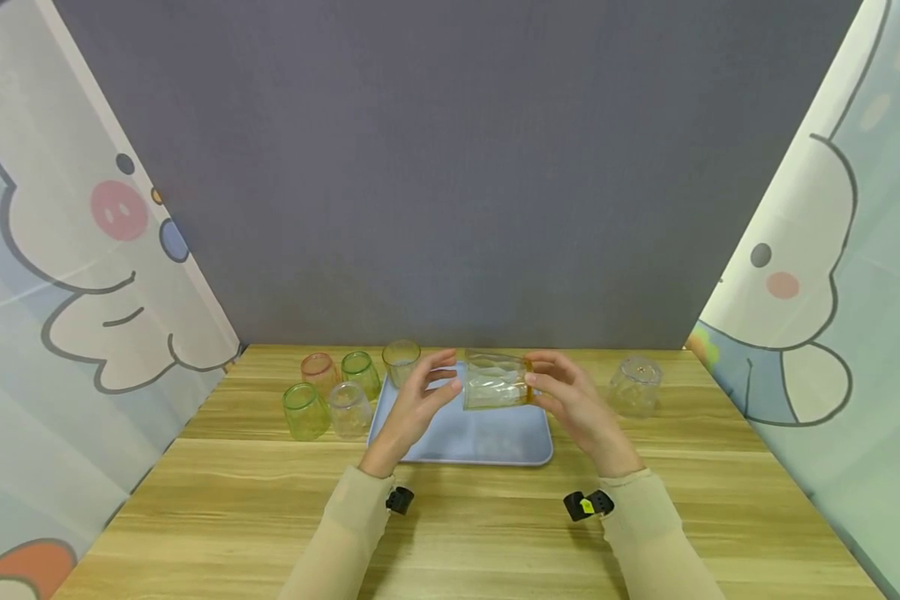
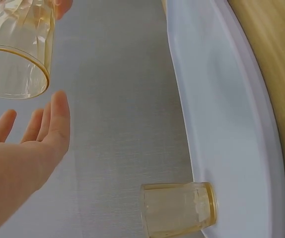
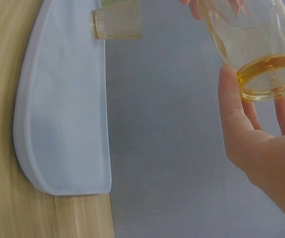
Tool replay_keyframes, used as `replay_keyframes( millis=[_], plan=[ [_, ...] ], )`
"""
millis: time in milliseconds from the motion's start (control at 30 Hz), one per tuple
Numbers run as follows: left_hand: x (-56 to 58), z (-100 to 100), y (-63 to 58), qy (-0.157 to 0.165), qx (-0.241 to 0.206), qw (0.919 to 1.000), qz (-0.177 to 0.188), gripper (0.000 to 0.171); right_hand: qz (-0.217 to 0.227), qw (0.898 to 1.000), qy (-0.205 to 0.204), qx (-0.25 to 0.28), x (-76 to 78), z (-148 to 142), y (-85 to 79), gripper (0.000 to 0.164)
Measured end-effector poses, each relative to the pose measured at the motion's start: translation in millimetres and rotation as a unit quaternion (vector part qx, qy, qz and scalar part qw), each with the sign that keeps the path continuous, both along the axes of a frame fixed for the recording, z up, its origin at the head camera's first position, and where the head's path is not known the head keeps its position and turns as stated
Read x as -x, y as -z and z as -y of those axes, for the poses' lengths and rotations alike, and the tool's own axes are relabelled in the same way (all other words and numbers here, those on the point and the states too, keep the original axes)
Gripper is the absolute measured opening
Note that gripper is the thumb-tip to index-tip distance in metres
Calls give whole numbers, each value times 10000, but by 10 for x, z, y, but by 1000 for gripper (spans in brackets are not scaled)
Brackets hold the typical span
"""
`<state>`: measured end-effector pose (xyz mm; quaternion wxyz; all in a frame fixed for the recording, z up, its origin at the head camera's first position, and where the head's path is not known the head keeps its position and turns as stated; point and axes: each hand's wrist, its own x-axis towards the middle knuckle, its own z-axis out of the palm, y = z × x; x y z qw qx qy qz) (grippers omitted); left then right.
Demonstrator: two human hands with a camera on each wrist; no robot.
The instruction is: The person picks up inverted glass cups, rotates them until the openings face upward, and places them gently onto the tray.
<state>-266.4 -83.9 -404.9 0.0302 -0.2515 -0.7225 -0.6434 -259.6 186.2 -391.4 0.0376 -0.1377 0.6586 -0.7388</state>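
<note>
A yellow-tinted drinking glass (image 1: 495,382) lies sideways in the air above the light blue tray (image 1: 457,450). My right hand (image 1: 570,396) grips it around its thick amber base, thumb in front and fingers behind. The glass's mouth points left, toward my left hand (image 1: 420,408). In the left wrist view, the fingers (image 2: 59,111) of that hand are spread just short of the rim and hold nothing. Another yellowish glass (image 2: 175,210) stands upright on the tray, at its back left corner in the head view.
Left of the tray stand a pink glass (image 1: 319,372), two green glasses (image 1: 306,412) and a clear glass (image 1: 350,410), close together. Farther right, another clear glass (image 1: 636,387) stands on the wooden table (image 1: 480,533). A grey panel (image 1: 457,183) rises behind the table.
</note>
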Motion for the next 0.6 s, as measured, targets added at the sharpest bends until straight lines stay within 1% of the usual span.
replay_keyframes(
  millis=[300, 600],
  plan=[
    [-15, -3, -7, 113, -9, 9999, 29, 58, -48, 9999, -12, -124, 7, 13, 5, 44],
    [-21, -22, -21, 146, 28, 9998, 123, 60, -89, 9999, -46, -109, -3, 19, 5, 48]
  ],
)
